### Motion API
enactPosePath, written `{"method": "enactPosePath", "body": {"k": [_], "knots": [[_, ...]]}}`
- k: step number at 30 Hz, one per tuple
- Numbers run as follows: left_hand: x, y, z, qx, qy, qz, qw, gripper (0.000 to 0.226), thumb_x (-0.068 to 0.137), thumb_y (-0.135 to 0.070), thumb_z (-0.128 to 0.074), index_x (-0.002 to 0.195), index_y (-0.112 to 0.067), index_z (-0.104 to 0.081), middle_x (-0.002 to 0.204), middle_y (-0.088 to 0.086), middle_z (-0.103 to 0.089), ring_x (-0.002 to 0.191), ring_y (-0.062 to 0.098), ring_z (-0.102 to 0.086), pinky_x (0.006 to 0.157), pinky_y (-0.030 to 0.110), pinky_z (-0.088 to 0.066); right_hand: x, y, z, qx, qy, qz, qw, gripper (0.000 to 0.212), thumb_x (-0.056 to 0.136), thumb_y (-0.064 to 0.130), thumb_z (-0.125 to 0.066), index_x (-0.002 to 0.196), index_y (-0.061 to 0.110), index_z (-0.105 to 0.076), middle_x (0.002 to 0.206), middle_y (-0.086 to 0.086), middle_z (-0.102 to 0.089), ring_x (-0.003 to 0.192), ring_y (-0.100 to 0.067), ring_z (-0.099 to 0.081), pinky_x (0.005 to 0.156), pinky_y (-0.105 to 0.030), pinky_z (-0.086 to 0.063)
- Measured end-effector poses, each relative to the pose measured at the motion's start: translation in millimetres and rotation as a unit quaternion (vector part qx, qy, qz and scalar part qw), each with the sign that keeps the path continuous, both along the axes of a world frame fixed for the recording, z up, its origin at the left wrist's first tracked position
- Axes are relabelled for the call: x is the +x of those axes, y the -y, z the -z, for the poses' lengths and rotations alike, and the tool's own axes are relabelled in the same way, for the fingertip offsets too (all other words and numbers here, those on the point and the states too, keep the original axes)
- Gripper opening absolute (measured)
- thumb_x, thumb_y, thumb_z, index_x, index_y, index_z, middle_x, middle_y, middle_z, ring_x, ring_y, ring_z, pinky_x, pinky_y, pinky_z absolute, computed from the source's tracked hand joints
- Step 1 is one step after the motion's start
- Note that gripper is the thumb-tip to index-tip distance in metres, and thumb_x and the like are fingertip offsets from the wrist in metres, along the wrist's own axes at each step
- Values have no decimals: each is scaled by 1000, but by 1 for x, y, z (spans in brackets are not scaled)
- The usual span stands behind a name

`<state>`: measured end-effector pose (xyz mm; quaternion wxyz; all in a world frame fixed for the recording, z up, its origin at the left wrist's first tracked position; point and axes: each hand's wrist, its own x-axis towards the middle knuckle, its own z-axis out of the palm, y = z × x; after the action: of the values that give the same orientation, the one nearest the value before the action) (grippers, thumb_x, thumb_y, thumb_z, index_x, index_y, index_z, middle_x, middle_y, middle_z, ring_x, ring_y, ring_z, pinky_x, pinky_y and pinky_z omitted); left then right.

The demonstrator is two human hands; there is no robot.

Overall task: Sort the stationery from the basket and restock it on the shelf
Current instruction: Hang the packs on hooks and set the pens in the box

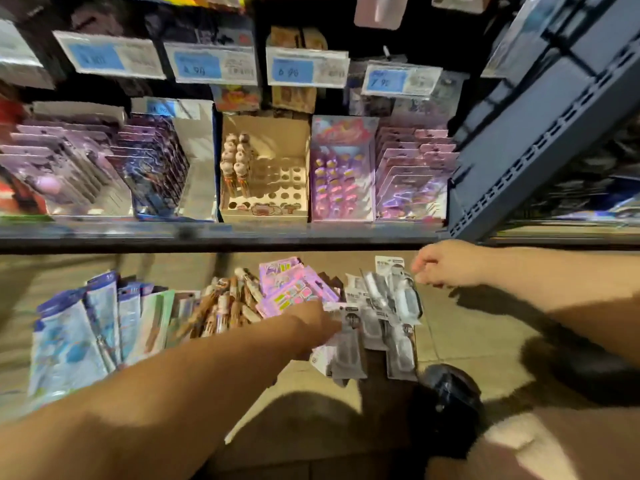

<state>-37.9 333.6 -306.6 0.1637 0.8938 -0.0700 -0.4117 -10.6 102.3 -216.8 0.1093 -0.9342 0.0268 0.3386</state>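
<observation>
- Lay on the floor below the shelf edge (207, 233): grey blister packs (377, 317), fanned, long axes running toward the shelf.
- Left hand (317, 317) touching the packs' left edge; fingers hidden, grip impossible to tell.
- Right hand (446, 263) hovering just beyond the packs' upper right corner, fingers loosely curled, holding nothing.
- Judged nearer: the left.

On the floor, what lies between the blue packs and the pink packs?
In the head view, a heap of brown pens lies between the blue packs and the pink packs, on the floor.
</observation>
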Motion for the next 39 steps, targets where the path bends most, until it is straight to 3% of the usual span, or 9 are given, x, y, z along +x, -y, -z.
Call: {"method": "enactPosePath", "body": {"k": [6,11,13,16,20,26,30,34,39], "knots": [[-33,9,37,26,-18,-96,995,77,92,-57,-52,145,-6,-32,146,16,-43,132,32,-44,105,34,-37,-26,0,74,44,-130,69,988,27,96,27,-57,121,18,-57,82,7,-57,62,-7,-56,47,-16,-39],[-42,16,63,69,-54,-134,987,95,80,-73,-57,144,-8,-28,142,13,-42,130,31,-44,106,40,-41,-34,-18,144,83,-130,253,955,36,99,34,-50,117,3,-50,76,-8,-57,75,-23,-61,63,-28,-41],[-42,21,67,62,-71,-152,984,89,79,-72,-59,138,-10,-33,135,11,-48,125,29,-50,102,40,-45,-40,-31,166,102,-107,345,927,41,99,37,-49,124,5,-42,78,-8,-58,72,-21,-55,65,-28,-45],[-38,25,77,33,-94,-197,975,88,82,-65,-62,140,-8,-30,138,12,-48,127,29,-50,101,38,-45,-55,-45,194,121,-102,483,861,74,94,52,-50,148,6,-27,129,-13,-51,112,-30,-54,91,-36,-50],[-31,29,86,-31,-110,-236,965,76,84,-54,-67,135,-6,-35,131,10,-55,118,27,-56,90,33,-48,-63,-49,221,194,-73,596,776,79,84,61,-59,143,13,-37,134,-10,-48,112,-29,-55,64,-32,-52],[-30,29,98,-156,-143,-286,934,56,80,-41,-77,124,-20,-51,115,3,-66,96,23,-68,79,39,-60,-71,-36,212,284,-83,581,758,64,85,49,-68,134,15,-45,123,-7,-58,99,-23,-60,68,-26,-52],[-32,24,93,-274,-214,-351,869,34,88,-13,-69,120,-17,-58,111,13,-67,85,35,-72,62,48,-60,-77,-23,206,339,-125,572,737,47,83,37,-73,121,16,-55,116,-8,-64,103,-25,-61,72,-28,-52],[-37,16,92,-283,-217,-369,858,41,82,-11,-75,120,-15,-60,116,15,-69,98,39,-69,74,55,-58,-83,-11,202,380,-154,557,722,41,79,25,-76,114,13,-57,101,-11,-70,88,-24,-65,66,-29,-51],[-42,6,87,-316,-260,-391,824,40,82,-9,-75,119,-14,-60,102,11,-73,89,33,-72,76,55,-59,-93,11,190,443,-156,520,714,45,84,19,-72,126,18,-56,116,-12,-70,112,-30,-63,90,-38,-48]]}}
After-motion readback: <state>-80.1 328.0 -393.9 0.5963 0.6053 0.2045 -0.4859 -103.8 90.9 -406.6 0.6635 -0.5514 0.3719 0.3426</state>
